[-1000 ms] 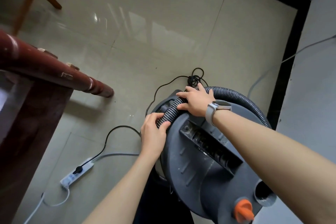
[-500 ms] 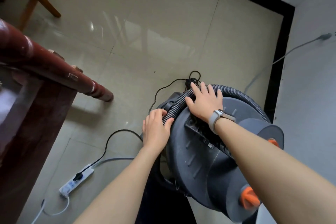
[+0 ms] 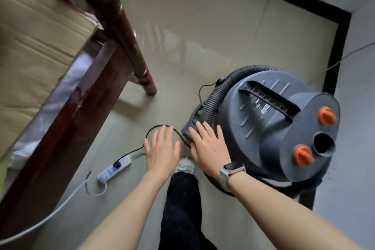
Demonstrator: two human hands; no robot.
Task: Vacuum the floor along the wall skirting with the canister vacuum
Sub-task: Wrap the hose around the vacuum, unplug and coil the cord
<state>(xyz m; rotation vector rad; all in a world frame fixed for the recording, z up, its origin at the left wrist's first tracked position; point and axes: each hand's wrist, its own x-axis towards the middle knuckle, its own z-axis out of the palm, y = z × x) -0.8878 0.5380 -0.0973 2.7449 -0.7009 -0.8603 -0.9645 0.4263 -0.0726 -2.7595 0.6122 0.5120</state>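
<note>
The dark grey canister vacuum (image 3: 269,119) stands on the tiled floor near the corner, with two orange knobs and an open port on its top. Its ribbed grey hose (image 3: 215,99) curls round the left and back of the lid. My left hand (image 3: 162,150) hovers with fingers spread flat, left of the canister, holding nothing. My right hand (image 3: 209,146), with a watch on the wrist, is also spread flat just beside the canister's lower left side. The black skirting (image 3: 336,46) runs along both walls behind the vacuum.
A white power strip (image 3: 114,168) lies on the floor at the left, with a black cord (image 3: 162,128) plugged in and a white cable trailing off. A dark wooden bed frame and post (image 3: 121,32) fill the left. My dark trouser leg and shoe (image 3: 183,195) are below the hands.
Both hands have let go of the hose and pulled back down off the canister, fingers now spread. The view has risen and shifted, showing the whole vacuum top.
</note>
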